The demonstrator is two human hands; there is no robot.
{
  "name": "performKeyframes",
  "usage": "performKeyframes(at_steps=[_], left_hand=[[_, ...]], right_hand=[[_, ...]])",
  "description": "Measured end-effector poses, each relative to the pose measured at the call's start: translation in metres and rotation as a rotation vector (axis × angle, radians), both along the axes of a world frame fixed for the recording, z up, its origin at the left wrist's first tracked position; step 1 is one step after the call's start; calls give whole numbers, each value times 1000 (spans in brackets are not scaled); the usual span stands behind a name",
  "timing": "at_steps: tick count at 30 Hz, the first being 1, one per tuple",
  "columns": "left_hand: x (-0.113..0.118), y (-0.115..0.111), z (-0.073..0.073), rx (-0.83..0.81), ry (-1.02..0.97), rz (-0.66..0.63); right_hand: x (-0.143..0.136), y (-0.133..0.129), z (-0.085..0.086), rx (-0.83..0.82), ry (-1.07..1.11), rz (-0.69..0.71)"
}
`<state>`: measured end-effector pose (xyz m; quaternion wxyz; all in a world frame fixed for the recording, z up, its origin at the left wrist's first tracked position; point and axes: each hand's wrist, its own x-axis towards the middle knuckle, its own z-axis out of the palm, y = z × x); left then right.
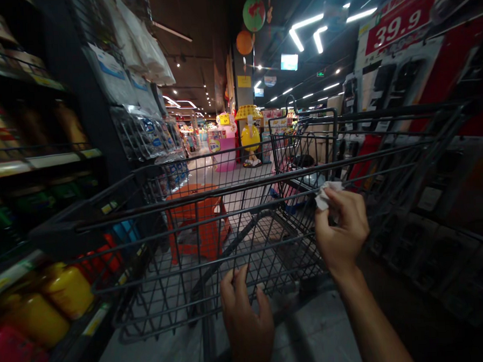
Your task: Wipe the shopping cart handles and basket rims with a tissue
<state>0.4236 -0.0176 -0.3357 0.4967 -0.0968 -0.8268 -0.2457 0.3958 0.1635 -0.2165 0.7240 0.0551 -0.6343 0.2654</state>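
A dark wire shopping cart (210, 193) stands sideways across the head view, its long top rail running from left to right. My right hand (343, 224) pinches a crumpled white tissue (327, 194) close to that rail at the right; whether the tissue touches the rail I cannot tell. Lower down, my left hand (247, 318) is in front of the cart's wire side, its fingers bent but apart, with nothing in them.
Beyond the cart's wires stands an orange plastic stool (199, 221). Another wire cart (300, 145) with goods is behind it at right. Shelves with yellow bottles (67, 287) line the left; packaged goods hang under a red price sign (399, 27) at right.
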Motion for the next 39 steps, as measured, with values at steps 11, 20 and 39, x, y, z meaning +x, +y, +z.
performKeyframes(at_steps=[11,20,39], left_hand=[[8,6,3,89,28,27],[4,-2,87,60,265,42],[-21,-23,77,-227,54,88]], right_hand=[[24,-26,-81,67,-352,316],[24,-31,-2,18,-49,179],[28,-69,-56,41,-372,485]])
